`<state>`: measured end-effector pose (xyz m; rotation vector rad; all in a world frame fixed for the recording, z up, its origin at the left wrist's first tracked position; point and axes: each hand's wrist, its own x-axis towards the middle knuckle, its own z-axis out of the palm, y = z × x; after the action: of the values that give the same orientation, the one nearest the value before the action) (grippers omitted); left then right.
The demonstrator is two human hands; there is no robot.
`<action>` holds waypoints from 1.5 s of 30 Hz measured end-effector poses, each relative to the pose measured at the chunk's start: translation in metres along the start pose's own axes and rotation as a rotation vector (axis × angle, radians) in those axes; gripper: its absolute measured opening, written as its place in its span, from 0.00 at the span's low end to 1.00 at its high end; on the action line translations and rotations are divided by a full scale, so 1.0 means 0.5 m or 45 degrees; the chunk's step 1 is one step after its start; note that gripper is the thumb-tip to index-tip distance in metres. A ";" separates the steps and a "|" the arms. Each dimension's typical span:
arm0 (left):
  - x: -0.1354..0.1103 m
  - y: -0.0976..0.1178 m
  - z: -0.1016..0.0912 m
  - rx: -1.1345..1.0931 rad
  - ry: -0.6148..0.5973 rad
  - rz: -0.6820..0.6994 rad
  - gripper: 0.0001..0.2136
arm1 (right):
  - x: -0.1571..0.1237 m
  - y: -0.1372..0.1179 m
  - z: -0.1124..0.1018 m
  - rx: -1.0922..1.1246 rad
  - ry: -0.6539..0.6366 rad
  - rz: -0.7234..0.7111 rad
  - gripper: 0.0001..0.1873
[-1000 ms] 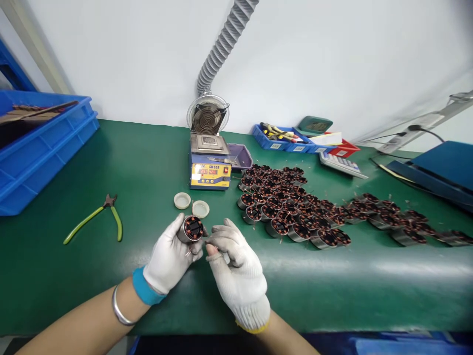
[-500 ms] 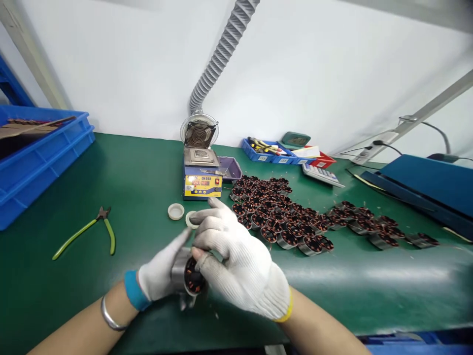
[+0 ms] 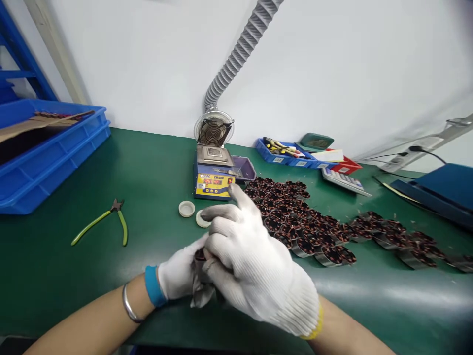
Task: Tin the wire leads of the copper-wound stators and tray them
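Copper-wound stator [image 3: 201,269] sits between the hands, near centre. Left hand [image 3: 179,276] grasps it; right hand [image 3: 256,261] is curled over its right side, and whether it grips anything I cannot tell from here. Green bench [image 3: 155,167], white wall [image 3: 148,64] beyond. Far-side solder pot [image 3: 212,185] reads "CM 55", last digit unclear.

The white left glove [image 3: 177,276] has a blue cuff [image 3: 154,287], near a silver bangle [image 3: 129,304]; the ribbed white right glove [image 3: 264,266], a yellow hem [image 3: 318,321].
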<state>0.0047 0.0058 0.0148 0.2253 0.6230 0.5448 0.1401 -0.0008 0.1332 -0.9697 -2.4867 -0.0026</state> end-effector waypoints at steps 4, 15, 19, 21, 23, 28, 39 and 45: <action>-0.014 0.021 -0.004 -0.160 -0.242 0.227 0.09 | -0.010 0.017 -0.009 -0.102 -0.034 -0.011 0.09; 0.001 0.010 -0.012 0.062 -0.429 0.060 0.20 | -0.035 0.059 0.022 0.167 0.068 0.151 0.09; -0.013 0.025 -0.004 -0.101 -0.347 0.227 0.23 | -0.066 0.081 0.028 0.341 0.124 0.283 0.11; -0.012 0.029 -0.001 -0.116 -0.310 0.184 0.22 | -0.072 0.082 0.035 0.406 0.127 0.335 0.11; -0.005 0.022 0.000 0.020 -0.195 0.135 0.21 | -0.074 0.079 0.049 0.458 0.131 0.360 0.11; 0.006 -0.003 0.006 0.200 0.019 0.146 0.19 | -0.086 0.086 0.084 0.644 0.319 0.521 0.09; 0.002 0.007 0.010 -0.027 0.034 0.076 0.23 | -0.153 0.067 0.136 0.346 0.369 0.334 0.09; 0.007 0.007 -0.009 0.029 -0.121 -0.007 0.23 | -0.132 0.062 0.125 0.262 0.387 0.181 0.10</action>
<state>0.0030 0.0107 0.0109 0.2691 0.5372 0.5189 0.1756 -0.0092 0.0445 -0.9768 -2.0927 0.1386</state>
